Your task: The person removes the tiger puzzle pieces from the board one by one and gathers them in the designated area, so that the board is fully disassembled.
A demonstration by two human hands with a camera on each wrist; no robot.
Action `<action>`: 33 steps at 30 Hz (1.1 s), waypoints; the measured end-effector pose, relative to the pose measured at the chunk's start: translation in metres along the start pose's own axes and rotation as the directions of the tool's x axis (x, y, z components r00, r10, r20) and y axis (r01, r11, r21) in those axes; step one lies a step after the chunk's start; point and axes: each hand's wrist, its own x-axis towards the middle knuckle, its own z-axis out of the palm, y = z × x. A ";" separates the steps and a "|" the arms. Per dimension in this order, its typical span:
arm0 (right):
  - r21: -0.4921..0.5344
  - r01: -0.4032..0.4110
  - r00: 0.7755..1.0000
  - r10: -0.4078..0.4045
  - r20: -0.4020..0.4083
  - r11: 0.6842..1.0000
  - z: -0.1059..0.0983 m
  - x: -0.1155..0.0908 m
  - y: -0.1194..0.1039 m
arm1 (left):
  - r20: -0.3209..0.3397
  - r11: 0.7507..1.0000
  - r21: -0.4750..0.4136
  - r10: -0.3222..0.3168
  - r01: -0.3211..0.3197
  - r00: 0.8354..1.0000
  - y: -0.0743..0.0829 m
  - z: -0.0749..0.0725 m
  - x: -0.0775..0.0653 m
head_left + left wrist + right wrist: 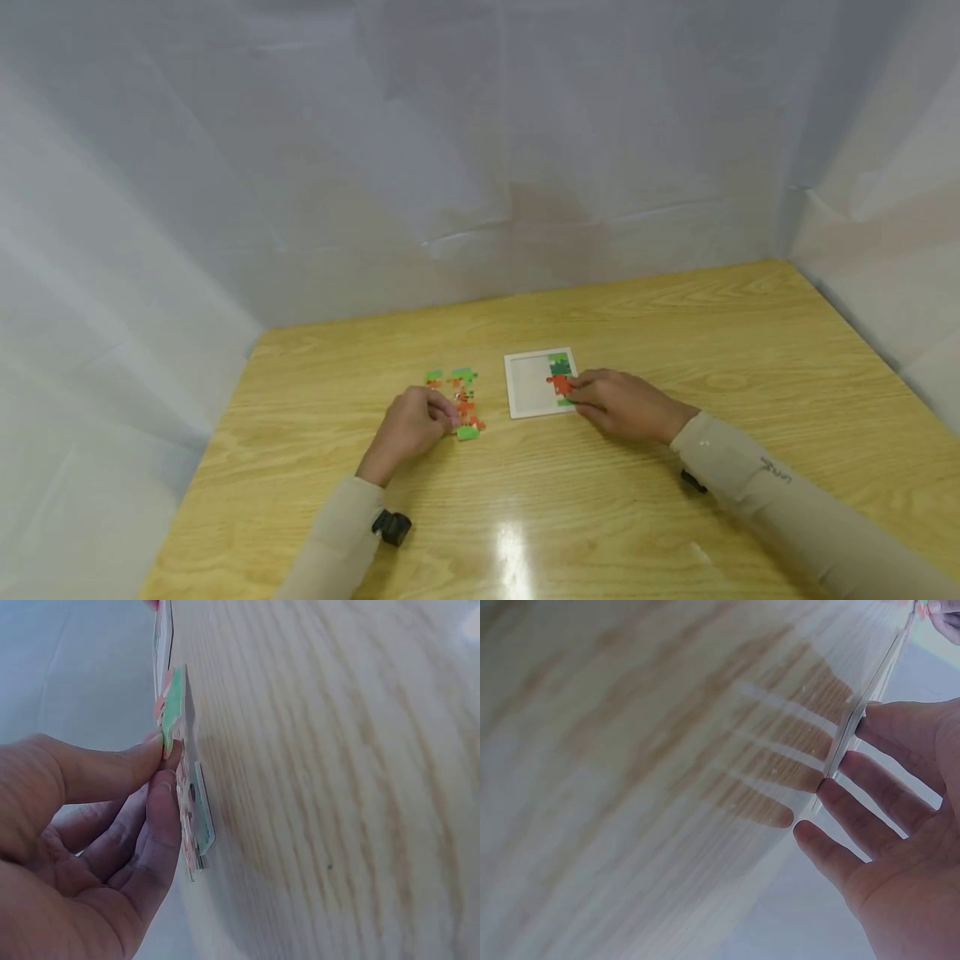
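My left hand [411,423] is at a cluster of loose jigsaw pieces [465,407], left of a white square puzzle tray [525,413]. In the left wrist view, its thumb and forefinger pinch the edge of a green-topped jigsaw piece [175,699]; the other fingers curl beneath. My right hand [628,406] lies at the tray's right side, fingers fairly straight. In the right wrist view those fingertips [808,831] are along the tray's edge. Red and green pieces [561,385] fill a strip inside the tray's right side, partly hidden by the fingers.
The wooden table [322,375] ends at a white sheet [420,167] behind, with more sheeting at both sides. A small green and red piece [434,377] lies at the cluster's far left. Each wrist wears a black camera [392,527].
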 end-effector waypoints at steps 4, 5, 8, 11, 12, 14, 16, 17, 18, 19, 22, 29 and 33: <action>0.005 0.000 1.000 0.000 -0.001 1.000 0.000 0.000 0.000 | -0.003 1.000 0.016 -0.007 0.007 1.000 0.000 0.002 0.000; 0.005 0.000 1.000 0.000 0.000 1.000 0.000 0.000 0.000 | -0.004 1.000 0.020 -0.009 0.009 1.000 0.000 0.002 0.000; 0.006 -0.002 1.000 0.002 0.004 1.000 0.000 0.000 -0.001 | -0.009 0.999 0.036 -0.006 0.006 1.000 0.001 0.004 0.000; 0.005 -0.005 1.000 0.005 0.009 1.000 0.000 0.000 -0.001 | -0.009 0.999 0.041 -0.001 0.002 1.000 0.001 0.004 0.000; 0.003 -0.004 1.000 0.004 0.009 1.000 0.000 0.000 -0.001 | -0.008 0.999 0.041 0.002 -0.001 1.000 0.001 0.004 0.001; 0.001 -0.005 1.000 0.005 0.008 1.000 0.001 0.001 -0.001 | -0.004 0.999 0.040 0.008 -0.008 1.000 0.002 0.003 0.001; -0.001 -0.003 1.000 0.003 0.006 1.000 0.001 0.001 0.000 | 0.000 0.999 0.038 0.014 -0.014 1.000 0.002 0.003 0.000; -0.001 -0.003 1.000 0.003 0.005 1.000 0.001 0.000 0.000 | 0.001 0.999 0.037 0.018 -0.018 1.000 0.002 0.003 0.000; -0.001 -0.003 1.000 0.003 0.006 1.000 0.001 0.000 0.000 | 0.002 0.999 0.035 0.018 -0.018 1.000 0.002 0.003 0.000; -0.001 -0.003 1.000 0.003 0.006 1.000 0.001 0.000 0.000 | 0.001 0.999 0.033 0.018 -0.018 1.000 0.003 0.003 -0.001; -0.005 -0.005 1.000 0.005 0.008 1.000 0.001 0.000 0.000 | -0.005 0.999 0.031 0.023 -0.023 1.000 0.004 0.003 -0.002; -0.003 0.002 1.000 -0.002 -0.002 1.000 0.002 0.000 0.001 | -0.030 0.997 0.058 0.051 -0.049 0.998 0.004 0.005 -0.001; -0.007 0.010 1.000 -0.010 -0.003 1.000 0.002 0.001 0.001 | -0.047 0.995 0.073 0.076 -0.072 0.996 0.003 0.006 -0.002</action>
